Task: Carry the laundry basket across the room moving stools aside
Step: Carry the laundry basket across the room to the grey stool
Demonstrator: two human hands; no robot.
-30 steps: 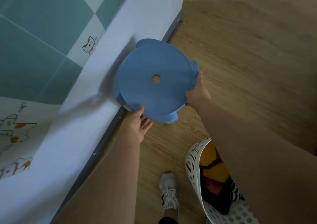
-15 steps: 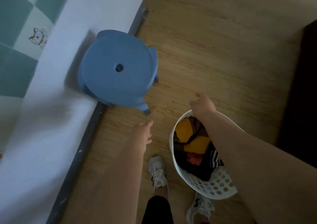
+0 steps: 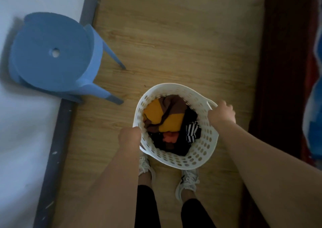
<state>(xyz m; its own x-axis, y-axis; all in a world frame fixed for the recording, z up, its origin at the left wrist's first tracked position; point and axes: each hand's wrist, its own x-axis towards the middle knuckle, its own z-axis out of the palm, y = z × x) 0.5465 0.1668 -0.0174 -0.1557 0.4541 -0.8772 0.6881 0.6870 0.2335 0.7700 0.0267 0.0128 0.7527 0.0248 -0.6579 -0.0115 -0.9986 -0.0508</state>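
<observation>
A round white perforated laundry basket (image 3: 200, 155) stands on the wood floor just in front of my feet, filled with yellow, brown, orange and striped clothes (image 3: 167, 121). My left hand (image 3: 129, 136) is closed on the basket's left rim. My right hand (image 3: 221, 114) is closed on the handle at the right rim. A blue plastic stool (image 3: 52, 53) with a hole in its round seat stands at the left against the wall, apart from both hands.
A white wall with a grey skirting board (image 3: 57, 149) runs along the left. Dark brown furniture (image 3: 282, 70) lines the right side, with blue fabric (image 3: 313, 119) at the far right edge. Wood floor (image 3: 174, 35) stretches ahead between them.
Both hands let go of the blue stool, which now stands against the wall, and moved down onto the basket's rim. The view swung right and down over the basket.
</observation>
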